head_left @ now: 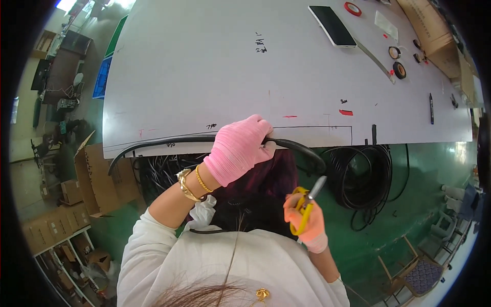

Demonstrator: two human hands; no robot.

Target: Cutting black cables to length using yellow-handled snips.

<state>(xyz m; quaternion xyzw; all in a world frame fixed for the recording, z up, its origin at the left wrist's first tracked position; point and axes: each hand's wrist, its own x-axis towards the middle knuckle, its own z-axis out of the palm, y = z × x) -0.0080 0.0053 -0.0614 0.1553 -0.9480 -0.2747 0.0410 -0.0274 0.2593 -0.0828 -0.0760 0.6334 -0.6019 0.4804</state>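
My left hand (240,148), in a pink knitted glove, is closed around a thick black cable (174,139) at the table's front edge. To the left the cable runs along the edge and bends down over it. Right of the hand it arches off the edge, and its end hangs near the scissors. My right hand (307,220), in an orange-pink glove, holds yellow-handled scissors (303,212) below the table edge, blades pointing up and right. Whether the blades are apart cannot be made out.
The pale table (194,77) carries drawn lines and red marks. A tablet (332,26), a steel ruler (376,60), tape rolls (399,70) and a marker (431,108) lie at right. A black cable coil (360,176) hangs by the right front edge; cardboard boxes (102,179) stand at left.
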